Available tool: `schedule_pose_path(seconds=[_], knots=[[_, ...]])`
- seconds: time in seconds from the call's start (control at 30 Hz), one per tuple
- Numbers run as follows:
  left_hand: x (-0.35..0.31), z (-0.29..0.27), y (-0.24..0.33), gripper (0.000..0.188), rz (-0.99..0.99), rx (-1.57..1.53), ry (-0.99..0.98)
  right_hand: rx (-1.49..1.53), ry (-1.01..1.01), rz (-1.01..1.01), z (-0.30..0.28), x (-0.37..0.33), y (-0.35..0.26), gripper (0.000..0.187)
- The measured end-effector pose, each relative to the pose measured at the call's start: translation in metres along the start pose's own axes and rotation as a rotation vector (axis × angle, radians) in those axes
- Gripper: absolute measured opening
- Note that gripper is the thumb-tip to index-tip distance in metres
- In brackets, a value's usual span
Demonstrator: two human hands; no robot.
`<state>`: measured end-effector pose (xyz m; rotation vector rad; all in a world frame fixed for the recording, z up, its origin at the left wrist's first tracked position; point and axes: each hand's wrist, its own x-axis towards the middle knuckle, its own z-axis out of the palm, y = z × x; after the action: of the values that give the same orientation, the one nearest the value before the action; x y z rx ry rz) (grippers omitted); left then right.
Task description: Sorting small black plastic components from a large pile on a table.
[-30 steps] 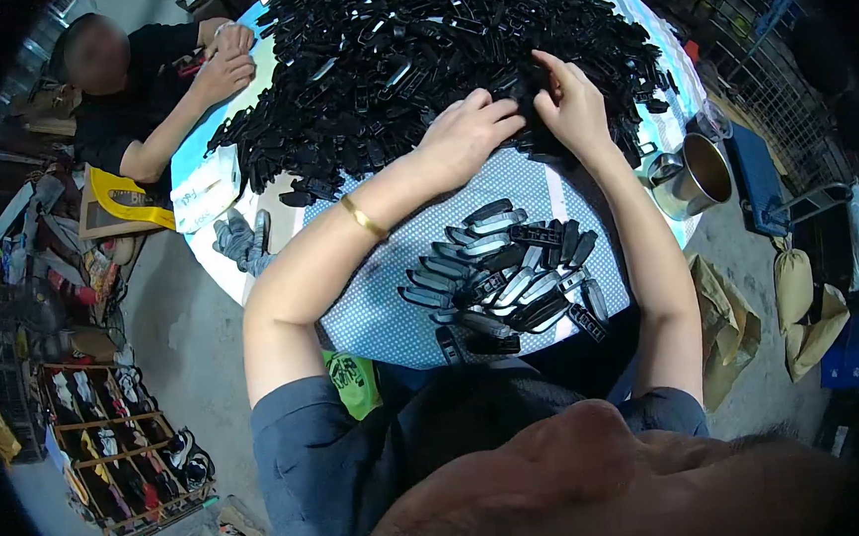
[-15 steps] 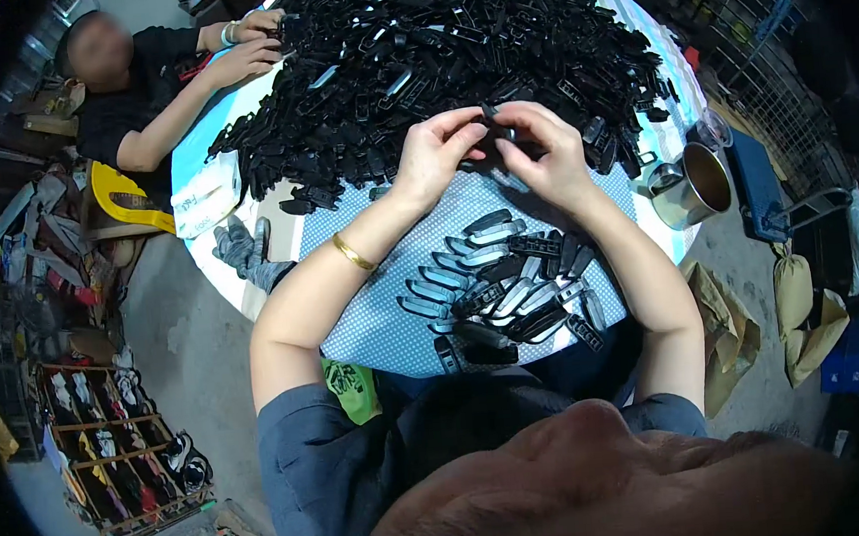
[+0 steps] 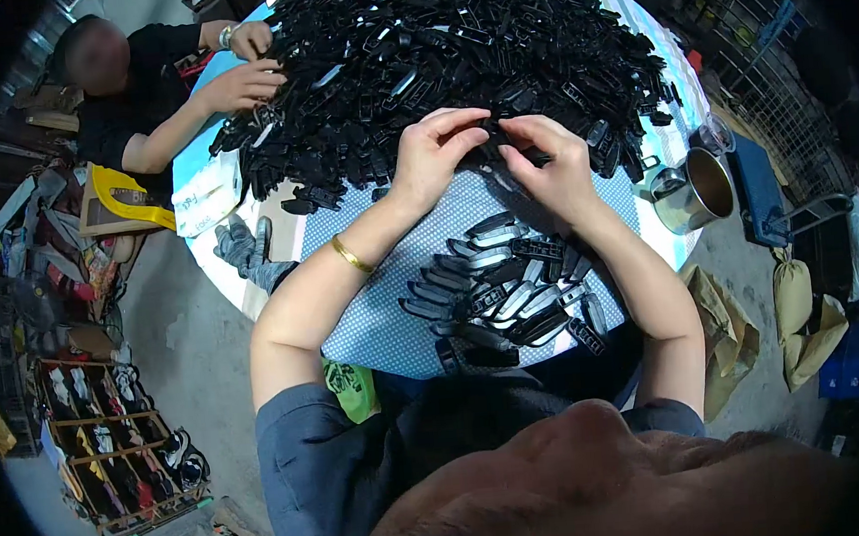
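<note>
Both hands have drawn closer together since a moment ago, meeting at the near edge of the black plastic pile (image 3: pixel 455 57) on the bench (image 3: pixel 374 322). The left hand (image 3: pixel 433 153) and right hand (image 3: pixel 554 165) each pinch one small black piece (image 3: pixel 493 136) between them, fingers closed on it. Sorted pieces (image 3: pixel 511 287) lie in rows just below. A metal mug (image 3: pixel 698 189) stands to the right.

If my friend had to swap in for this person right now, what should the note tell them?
Left hand and right hand: together at the near edge of the big black pile, pinching a small black part between the fingertips.
Done: a row of black parts lies on the blue dotted cloth near the body.
Left: the large pile.
Another person's hands work the pile's far-left side.
</note>
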<state>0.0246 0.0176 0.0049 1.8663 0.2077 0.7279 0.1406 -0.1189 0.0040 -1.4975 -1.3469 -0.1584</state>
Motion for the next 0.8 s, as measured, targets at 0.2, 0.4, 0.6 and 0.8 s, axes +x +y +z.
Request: schedule_pose_path(seconds=[0.2,0.4,0.6,0.8], knots=[[-0.004,0.009,0.001,0.031,-0.145,-0.227,0.025,-0.163,0.014,-0.166,0.001,-0.002,0.003,0.027],[-0.002,0.002,0.01,0.033,-0.125,-0.522,-0.012,0.093,-0.104,0.2,0.002,-0.001,0.001,0.034],[0.003,-0.003,0.001,0.028,-0.265,-0.657,-0.193,0.147,-0.265,0.246,-0.002,-0.002,0.002,0.025],[0.0,-0.003,0.003,0.025,-0.162,-0.507,-0.22,-0.041,-0.164,-0.01,-0.002,-0.003,-0.01,0.025]])
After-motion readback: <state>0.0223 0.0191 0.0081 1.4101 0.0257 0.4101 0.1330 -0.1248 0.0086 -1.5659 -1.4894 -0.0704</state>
